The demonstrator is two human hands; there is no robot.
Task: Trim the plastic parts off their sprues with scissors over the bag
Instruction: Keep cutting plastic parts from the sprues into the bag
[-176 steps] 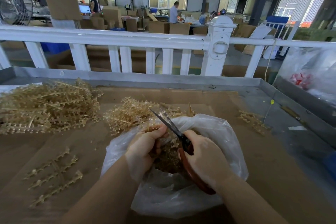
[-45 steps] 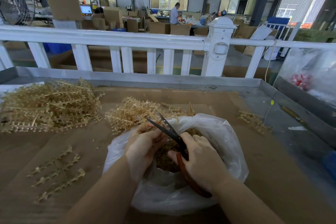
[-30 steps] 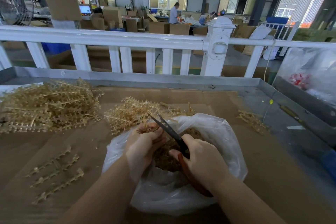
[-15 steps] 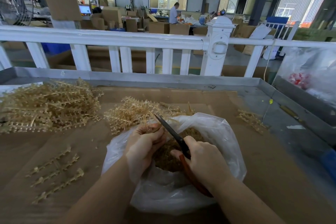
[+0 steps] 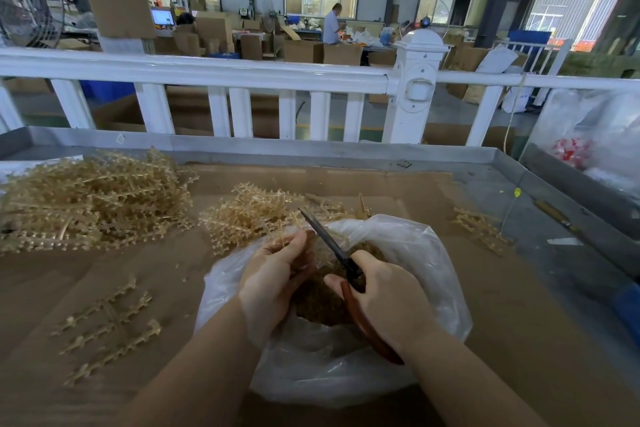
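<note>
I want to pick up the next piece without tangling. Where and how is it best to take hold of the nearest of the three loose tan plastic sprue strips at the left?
Take the nearest loose tan plastic sprue strip at the middle of its spine, pinching from above. It lies flat on the brown cardboard sheet, apart from its neighbours, with short teeth along its sides.

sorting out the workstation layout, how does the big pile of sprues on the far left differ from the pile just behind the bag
The far-left sprue pile is clearly larger and wider than the sprue pile behind the bag. The far-left pile lies apart from the clear plastic bag, while the other reaches the bag's rim, beside the left hand. The scissors point toward the nearer pile, not the far-left one. Both are tangled tan plastic sprues lying on brown cardboard.
</note>
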